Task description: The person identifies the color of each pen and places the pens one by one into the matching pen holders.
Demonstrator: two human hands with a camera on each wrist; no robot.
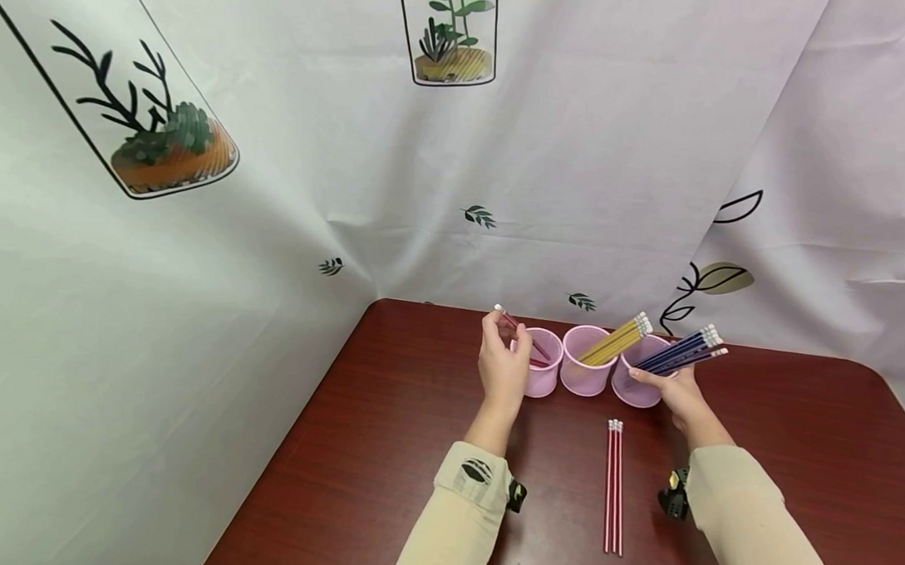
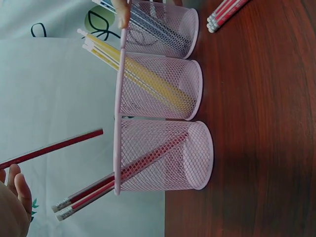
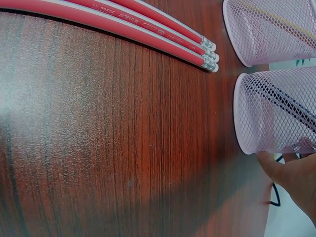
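My left hand [image 1: 503, 362] pinches a red pencil [image 2: 57, 146] over the left pink mesh pencil cup [image 1: 542, 385], white eraser end up. Two red pencils [image 2: 85, 197] lean inside that cup, erasers sticking out past the rim. My right hand [image 1: 679, 393] grips the right pencil cup [image 1: 636, 391] by its side, thumb at the rim. Dark blue pencils [image 1: 679, 353] stand slanted in it. Between these two, the middle pencil cup [image 1: 585, 383] holds several yellow pencils [image 1: 615, 342]. The three cups stand upright in a row.
Three red pencils [image 1: 613, 489] lie side by side on the brown wooden table [image 1: 383, 451], in front of the cups. Behind the table's far edge hangs a pale curtain [image 1: 422, 259] printed with plants. Dark wrist devices [image 1: 673, 495] show at both sleeves.
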